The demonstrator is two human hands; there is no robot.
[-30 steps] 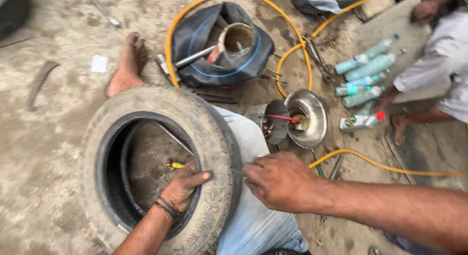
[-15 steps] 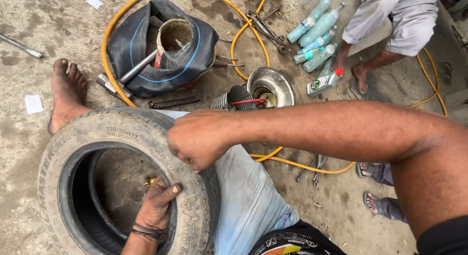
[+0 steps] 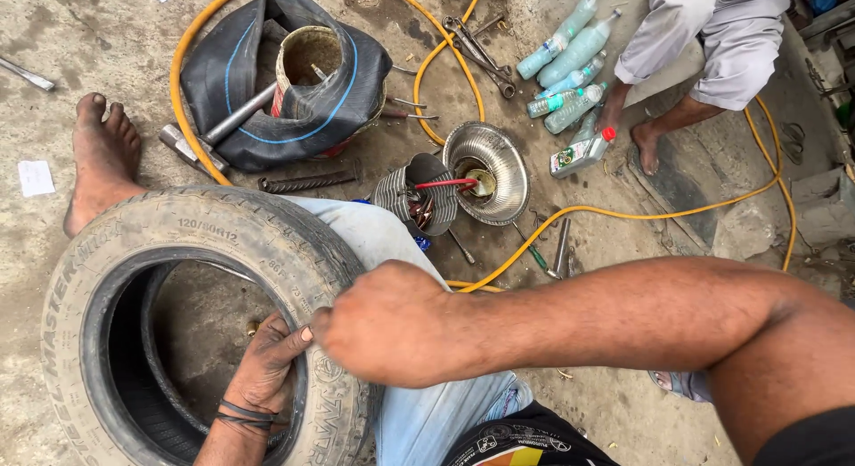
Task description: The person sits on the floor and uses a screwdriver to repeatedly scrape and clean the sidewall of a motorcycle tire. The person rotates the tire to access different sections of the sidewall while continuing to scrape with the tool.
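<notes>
Hands meet at the inner rim of a worn tyre [image 3: 178, 243] that lies on the concrete floor [image 3: 62, 39] against the person's jeans-clad leg [image 3: 392, 243]: the left hand [image 3: 263, 368] reaches up from inside the opening with its fingers curled over the rim, and the right hand [image 3: 392, 324] comes across from the right, balled into a fist on the sidewall, though whether it pinches anything cannot be told. Beyond the tyre lie a folded inner tube [image 3: 294, 83] wrapped round a tin [image 3: 307, 56], a yellow hose [image 3: 623, 212], a metal bowl [image 3: 490, 168] and several plastic bottles [image 3: 570, 52], with another person's bare foot [image 3: 646, 145] beside them.
</notes>
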